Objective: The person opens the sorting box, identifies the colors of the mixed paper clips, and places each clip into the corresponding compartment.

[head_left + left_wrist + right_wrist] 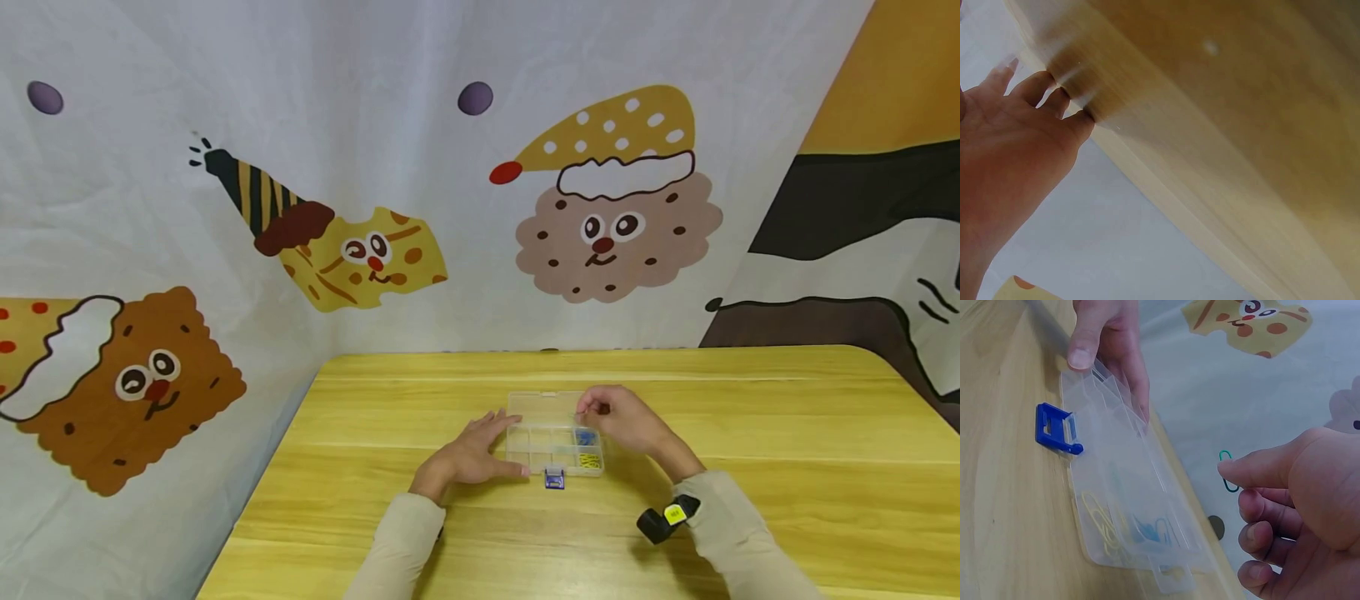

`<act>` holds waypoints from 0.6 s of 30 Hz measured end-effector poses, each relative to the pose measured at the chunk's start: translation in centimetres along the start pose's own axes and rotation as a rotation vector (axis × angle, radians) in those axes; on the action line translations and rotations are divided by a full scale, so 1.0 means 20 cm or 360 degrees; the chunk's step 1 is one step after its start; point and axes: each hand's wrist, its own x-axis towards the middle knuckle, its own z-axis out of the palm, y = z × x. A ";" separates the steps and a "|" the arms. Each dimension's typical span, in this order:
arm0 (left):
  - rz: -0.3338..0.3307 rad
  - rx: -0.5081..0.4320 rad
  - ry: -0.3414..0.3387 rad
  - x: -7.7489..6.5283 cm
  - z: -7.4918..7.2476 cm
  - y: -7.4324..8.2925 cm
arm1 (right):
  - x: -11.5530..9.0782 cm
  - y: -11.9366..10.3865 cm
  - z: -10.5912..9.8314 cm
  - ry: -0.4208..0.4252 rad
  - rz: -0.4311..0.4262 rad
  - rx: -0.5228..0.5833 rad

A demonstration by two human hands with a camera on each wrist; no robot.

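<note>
A clear plastic compartment box (pixel 542 437) lies on the table with its lid (pixel 540 408) folded back. Blue paper clips (pixel 586 437) fill its back right compartment, and yellow paper clips (pixel 589 460) the front right one. My left hand (pixel 472 452) rests at the box's left end, fingers extended, its thumb near the front corner. Above the lid's right side, my right hand (pixel 626 419) pinches a green paper clip (pixel 1230 487) between thumb and forefinger, clearest in the right wrist view.
A blue latch (pixel 554 479) sticks out from the box's front edge. The wooden table (pixel 750 417) meets a cartoon-printed cloth (pixel 420 325) at its back. A black band device with a yellow label (pixel 675 514) is on the right wrist.
</note>
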 end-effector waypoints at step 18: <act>0.0005 0.0016 0.0007 0.00 0.00 0.01 | 0.01 -0.05 0.04 -0.0087 0.0013 0.0072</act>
